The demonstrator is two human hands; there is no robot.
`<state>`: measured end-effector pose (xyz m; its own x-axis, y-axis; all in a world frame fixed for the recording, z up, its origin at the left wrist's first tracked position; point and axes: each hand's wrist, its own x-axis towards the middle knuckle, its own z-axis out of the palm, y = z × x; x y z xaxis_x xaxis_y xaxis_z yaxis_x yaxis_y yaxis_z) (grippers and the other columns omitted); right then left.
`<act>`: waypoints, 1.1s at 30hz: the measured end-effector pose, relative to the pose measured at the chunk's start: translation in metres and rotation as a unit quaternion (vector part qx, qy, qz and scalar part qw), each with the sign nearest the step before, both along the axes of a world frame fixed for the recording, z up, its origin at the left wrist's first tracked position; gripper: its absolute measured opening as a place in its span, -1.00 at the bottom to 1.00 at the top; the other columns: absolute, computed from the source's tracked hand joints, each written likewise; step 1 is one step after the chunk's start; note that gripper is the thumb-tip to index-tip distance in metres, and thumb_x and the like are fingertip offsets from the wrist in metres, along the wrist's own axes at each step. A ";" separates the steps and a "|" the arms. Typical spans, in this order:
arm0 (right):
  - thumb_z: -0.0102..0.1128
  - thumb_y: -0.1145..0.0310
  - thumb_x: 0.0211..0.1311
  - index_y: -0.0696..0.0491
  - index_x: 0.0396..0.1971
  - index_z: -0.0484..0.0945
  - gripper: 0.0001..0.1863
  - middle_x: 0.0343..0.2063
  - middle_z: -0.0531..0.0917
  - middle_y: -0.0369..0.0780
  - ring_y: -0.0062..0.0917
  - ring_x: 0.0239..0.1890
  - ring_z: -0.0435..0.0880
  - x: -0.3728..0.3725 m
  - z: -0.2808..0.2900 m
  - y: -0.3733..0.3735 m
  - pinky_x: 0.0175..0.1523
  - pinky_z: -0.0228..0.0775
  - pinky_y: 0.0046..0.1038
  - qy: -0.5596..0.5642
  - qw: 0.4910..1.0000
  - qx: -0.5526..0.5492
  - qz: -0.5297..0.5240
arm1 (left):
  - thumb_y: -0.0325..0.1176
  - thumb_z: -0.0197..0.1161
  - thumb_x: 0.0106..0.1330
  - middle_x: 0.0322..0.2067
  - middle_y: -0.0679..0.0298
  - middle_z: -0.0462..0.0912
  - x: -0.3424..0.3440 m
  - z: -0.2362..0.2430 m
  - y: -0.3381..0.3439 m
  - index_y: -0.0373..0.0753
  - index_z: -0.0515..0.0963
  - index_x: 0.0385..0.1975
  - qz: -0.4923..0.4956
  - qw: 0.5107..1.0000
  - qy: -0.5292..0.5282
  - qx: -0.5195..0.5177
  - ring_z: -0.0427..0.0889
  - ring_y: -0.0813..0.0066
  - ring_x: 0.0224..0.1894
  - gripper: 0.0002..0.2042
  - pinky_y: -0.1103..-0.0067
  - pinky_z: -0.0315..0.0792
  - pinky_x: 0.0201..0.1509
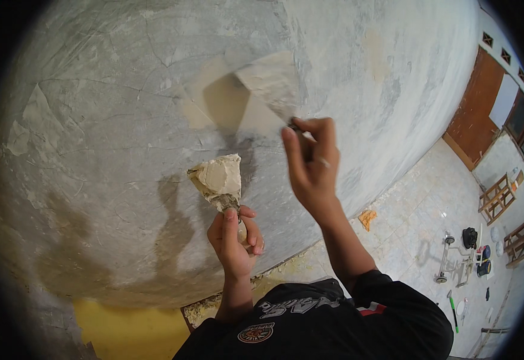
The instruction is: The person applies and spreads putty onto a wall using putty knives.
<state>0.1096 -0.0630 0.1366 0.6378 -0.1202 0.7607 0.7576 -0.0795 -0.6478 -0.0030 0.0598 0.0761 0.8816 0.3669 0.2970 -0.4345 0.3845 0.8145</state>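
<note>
My left hand [236, 236] is closed round the handle of a small putty knife [226, 201], held upright with a thick lump of cream filler [218, 175] on its blade. Higher up and to the right, my right hand [315, 159] grips a wider putty knife [272, 84] by its handle. That broad blade is smeared with pale filler and slightly blurred. It lies at or just off the grey wall [124, 120]; whether it touches cannot be made out. A wet beige patch [199, 99] of filler shows on the wall beside the blade, partly under its shadow.
Tiled floor [409, 198] stretches away at the right, with an orange-brown scrap [367, 219] near the wall's foot. Farther off are a wheeled metal frame [454, 258], a green-handled tool [453, 312], wooden stools [497, 199] and a brown door [475, 108]. A yellow surface [130, 330] lies below left.
</note>
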 end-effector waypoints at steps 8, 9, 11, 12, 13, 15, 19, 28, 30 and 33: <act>0.26 0.48 0.30 0.14 -0.28 0.39 -0.81 -0.60 0.54 -0.15 -0.34 -0.68 0.49 0.018 0.003 0.033 -0.54 0.33 -0.35 -0.053 0.992 -0.075 -0.087 | -0.13 -0.15 0.57 -0.77 0.34 0.25 -0.008 -0.009 0.003 -0.35 0.45 -0.33 0.012 1.000 0.014 0.000 0.17 0.60 -0.86 -0.60 0.64 0.13 -0.81; 0.27 0.48 0.29 0.14 -0.28 0.40 -0.82 -0.61 0.53 -0.16 -0.37 -0.69 0.48 0.018 -0.002 0.032 -0.55 0.31 -0.36 -0.051 0.991 -0.081 -0.094 | -0.15 -0.11 0.56 -0.76 0.32 0.28 -0.010 -0.010 0.004 -0.39 0.44 -0.33 0.006 1.000 0.017 -0.010 0.20 0.60 -0.84 -0.61 0.65 0.14 -0.78; 0.28 0.47 0.29 0.13 -0.29 0.41 -0.82 -0.62 0.52 -0.17 -0.39 -0.70 0.47 0.015 -0.008 0.029 -0.56 0.29 -0.38 -0.047 0.990 -0.090 -0.099 | -0.17 -0.07 0.55 -0.76 0.30 0.31 -0.013 -0.012 0.004 -0.43 0.43 -0.33 0.002 0.999 0.023 -0.022 0.23 0.59 -0.82 -0.62 0.65 0.16 -0.75; 0.29 0.47 0.28 0.13 -0.31 0.43 -0.82 -0.62 0.52 -0.18 -0.42 -0.71 0.46 0.012 -0.011 0.028 -0.57 0.28 -0.40 -0.040 0.991 -0.078 -0.096 | -0.15 -0.11 0.56 -0.76 0.32 0.28 -0.012 -0.013 0.005 -0.40 0.43 -0.33 0.007 1.000 0.024 -0.007 0.21 0.59 -0.84 -0.61 0.64 0.15 -0.78; 0.31 0.47 0.27 0.12 -0.32 0.44 -0.83 -0.62 0.51 -0.19 -0.45 -0.72 0.45 0.011 -0.013 0.026 -0.58 0.26 -0.42 -0.033 0.993 -0.067 -0.094 | -0.13 -0.14 0.57 -0.77 0.33 0.26 -0.012 -0.014 0.005 -0.38 0.43 -0.33 0.011 1.000 0.025 0.008 0.18 0.59 -0.85 -0.60 0.64 0.13 -0.80; 0.32 0.47 0.26 0.11 -0.33 0.45 -0.83 -0.62 0.52 -0.19 -0.47 -0.72 0.45 0.012 -0.017 0.022 -0.58 0.26 -0.44 -0.043 0.993 -0.052 -0.094 | -0.13 -0.13 0.57 -0.77 0.33 0.26 -0.012 -0.015 0.002 -0.38 0.43 -0.33 0.006 1.000 0.024 0.006 0.19 0.59 -0.85 -0.60 0.64 0.13 -0.80; 0.32 0.49 0.25 0.09 -0.34 0.46 -0.84 -0.59 0.54 -0.18 -0.51 -0.70 0.49 0.015 0.007 0.025 -0.58 0.27 -0.49 -0.131 0.987 -0.025 -0.094 | -0.14 -0.11 0.57 -0.77 0.32 0.27 -0.009 -0.017 -0.004 -0.40 0.42 -0.34 -0.018 0.999 0.026 0.003 0.20 0.59 -0.85 -0.60 0.63 0.14 -0.80; 0.36 0.56 0.20 0.14 -0.40 0.50 -0.84 -0.69 0.49 -0.26 -0.71 -0.71 0.39 0.024 -0.024 -0.008 -0.57 0.22 -0.58 -0.076 0.991 -0.068 -0.082 | -0.13 -0.10 0.56 -0.78 0.30 0.28 -0.013 -0.018 -0.005 -0.40 0.43 -0.34 -0.011 1.000 0.014 0.010 0.19 0.59 -0.85 -0.59 0.63 0.13 -0.79; 0.37 0.56 0.19 0.15 -0.39 0.50 -0.84 -0.70 0.48 -0.26 -0.71 -0.73 0.37 0.020 -0.018 -0.014 -0.58 0.20 -0.59 -0.099 0.987 -0.067 -0.105 | -0.13 -0.10 0.56 -0.78 0.30 0.29 -0.011 -0.018 -0.004 -0.40 0.43 -0.34 -0.012 1.000 0.012 0.005 0.19 0.58 -0.85 -0.59 0.63 0.13 -0.79; 0.36 0.55 0.20 0.14 -0.39 0.50 -0.84 -0.70 0.48 -0.26 -0.68 -0.71 0.40 0.016 0.017 -0.001 -0.57 0.23 -0.58 -0.158 0.984 -0.050 -0.059 | -0.13 -0.09 0.55 -0.78 0.30 0.29 -0.012 -0.018 -0.007 -0.40 0.44 -0.34 -0.023 1.000 0.015 0.001 0.20 0.58 -0.85 -0.60 0.63 0.13 -0.79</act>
